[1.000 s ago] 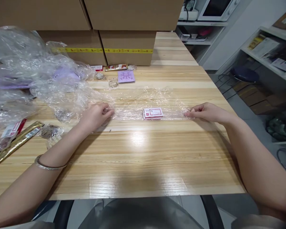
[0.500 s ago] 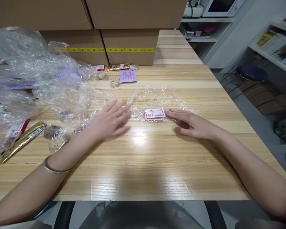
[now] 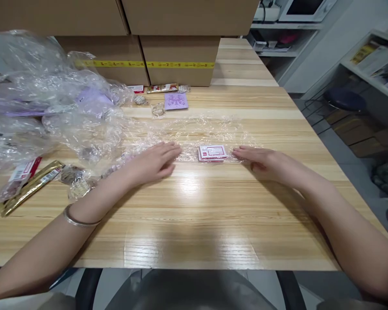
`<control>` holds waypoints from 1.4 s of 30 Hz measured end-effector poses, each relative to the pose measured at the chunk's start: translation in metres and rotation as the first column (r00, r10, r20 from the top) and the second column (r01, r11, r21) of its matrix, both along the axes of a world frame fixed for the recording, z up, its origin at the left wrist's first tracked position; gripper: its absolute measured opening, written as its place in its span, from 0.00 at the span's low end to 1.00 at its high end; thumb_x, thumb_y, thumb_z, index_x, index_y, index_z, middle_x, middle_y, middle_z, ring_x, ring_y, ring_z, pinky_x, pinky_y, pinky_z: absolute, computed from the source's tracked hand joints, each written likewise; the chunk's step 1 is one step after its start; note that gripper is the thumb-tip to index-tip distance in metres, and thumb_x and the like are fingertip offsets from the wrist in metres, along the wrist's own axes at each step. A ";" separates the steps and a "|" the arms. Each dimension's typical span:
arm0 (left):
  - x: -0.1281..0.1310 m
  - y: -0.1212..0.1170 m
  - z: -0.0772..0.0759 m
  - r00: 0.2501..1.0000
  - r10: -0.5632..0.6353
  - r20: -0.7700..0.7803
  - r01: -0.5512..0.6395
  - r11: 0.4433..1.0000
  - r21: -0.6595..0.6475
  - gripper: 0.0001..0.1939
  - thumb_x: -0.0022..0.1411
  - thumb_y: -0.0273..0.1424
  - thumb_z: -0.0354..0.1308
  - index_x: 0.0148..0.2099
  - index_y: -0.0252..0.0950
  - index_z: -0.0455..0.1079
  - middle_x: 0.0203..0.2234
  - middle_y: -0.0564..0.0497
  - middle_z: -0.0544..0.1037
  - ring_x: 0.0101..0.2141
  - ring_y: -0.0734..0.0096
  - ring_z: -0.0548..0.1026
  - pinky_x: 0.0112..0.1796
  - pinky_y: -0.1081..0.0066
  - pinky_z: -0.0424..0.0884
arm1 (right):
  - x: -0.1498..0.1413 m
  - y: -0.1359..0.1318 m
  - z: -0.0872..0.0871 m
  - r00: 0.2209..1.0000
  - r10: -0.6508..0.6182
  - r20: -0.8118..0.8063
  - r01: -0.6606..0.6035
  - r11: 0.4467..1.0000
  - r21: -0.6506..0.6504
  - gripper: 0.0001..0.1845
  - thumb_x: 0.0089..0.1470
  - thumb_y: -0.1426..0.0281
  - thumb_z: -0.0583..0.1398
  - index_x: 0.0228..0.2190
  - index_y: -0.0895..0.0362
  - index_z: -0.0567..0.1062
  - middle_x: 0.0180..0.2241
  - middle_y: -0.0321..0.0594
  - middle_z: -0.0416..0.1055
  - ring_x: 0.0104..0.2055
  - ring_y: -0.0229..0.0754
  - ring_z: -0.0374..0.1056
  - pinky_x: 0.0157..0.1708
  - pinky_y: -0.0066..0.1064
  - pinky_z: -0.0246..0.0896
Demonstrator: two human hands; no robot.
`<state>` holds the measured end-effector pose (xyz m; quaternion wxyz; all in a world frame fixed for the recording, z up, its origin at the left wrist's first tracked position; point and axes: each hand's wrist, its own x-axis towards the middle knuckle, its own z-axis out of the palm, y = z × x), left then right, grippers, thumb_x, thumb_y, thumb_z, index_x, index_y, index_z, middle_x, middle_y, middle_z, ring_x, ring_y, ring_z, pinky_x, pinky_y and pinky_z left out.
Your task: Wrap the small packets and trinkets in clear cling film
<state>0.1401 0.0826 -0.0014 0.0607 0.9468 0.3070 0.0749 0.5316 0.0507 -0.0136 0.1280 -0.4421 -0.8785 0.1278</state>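
Note:
A sheet of clear plastic film [image 3: 210, 125] lies spread on the table, joined in view to the crumpled heap at the left. On its near edge sits a small stack of white cards with red print [image 3: 212, 152]. My left hand [image 3: 155, 161] rests palm down on the film to the left of the cards, fingers stretched out. Just right of the stack, my right hand [image 3: 261, 160] lies on the film with its fingers extended toward the cards. Neither hand grips anything. The undersides of both hands are hidden.
Crumpled clear plastic [image 3: 61, 94] is heaped at the left. A gold packet [image 3: 32, 189] and small wrapped pieces [image 3: 79, 181] lie near my left forearm. Behind the film are a purple patterned card [image 3: 176, 101] and another packet [image 3: 162, 88]. Cardboard boxes [image 3: 181, 73] stand at the back.
Both hands let go of the film's edge and moved inward, the fingers opening flat. The left hand then slid slightly down and flattened. The card stack stays on the film.

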 end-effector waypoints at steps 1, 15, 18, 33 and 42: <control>-0.001 0.002 -0.002 0.998 0.059 -0.012 -0.059 0.998 -0.031 0.25 0.70 0.35 0.45 0.66 0.34 0.61 0.62 0.42 0.67 0.63 0.58 0.64 0.63 0.56 0.60 | 0.002 0.000 -0.001 1.000 -0.017 0.014 0.016 0.999 0.041 0.33 0.55 0.78 0.54 0.60 0.47 0.69 0.59 0.33 0.68 0.61 0.47 0.66 0.61 0.43 0.64; -0.037 0.013 0.010 0.997 0.082 -0.005 -0.080 0.988 0.135 0.22 0.67 0.35 0.54 0.62 0.42 0.67 0.67 0.46 0.60 0.66 0.57 0.57 0.66 0.46 0.47 | 0.004 0.006 0.003 0.994 -0.062 0.085 0.037 0.963 0.267 0.21 0.53 0.74 0.56 0.46 0.53 0.80 0.45 0.39 0.80 0.45 0.49 0.77 0.42 0.40 0.74; -0.026 0.013 0.001 0.998 -0.034 0.052 0.025 0.987 0.161 0.19 0.71 0.32 0.50 0.60 0.41 0.69 0.61 0.46 0.70 0.62 0.62 0.66 0.64 0.54 0.58 | 0.004 0.003 0.002 0.992 -0.041 0.117 0.008 0.963 0.270 0.25 0.51 0.73 0.58 0.52 0.54 0.77 0.47 0.41 0.79 0.46 0.50 0.76 0.43 0.40 0.74; -0.019 0.009 0.011 0.902 0.386 0.196 -0.346 0.915 -0.210 0.15 0.65 0.36 0.45 0.37 0.35 0.71 0.28 0.51 0.75 0.29 0.69 0.72 0.32 0.71 0.67 | 0.009 0.012 0.000 0.790 -0.473 -0.390 0.320 0.861 -0.395 0.19 0.56 0.51 0.61 0.29 0.54 0.77 0.23 0.36 0.72 0.23 0.38 0.66 0.25 0.31 0.61; -0.017 0.016 0.008 0.835 0.532 0.140 -0.504 0.842 -0.191 0.20 0.67 0.49 0.49 0.42 0.38 0.71 0.29 0.50 0.77 0.33 0.61 0.75 0.39 0.63 0.69 | 0.023 0.018 0.008 0.879 -0.473 -0.062 0.404 0.806 -0.433 0.32 0.55 0.43 0.57 0.16 0.54 0.61 0.13 0.31 0.55 0.17 0.34 0.52 0.19 0.30 0.47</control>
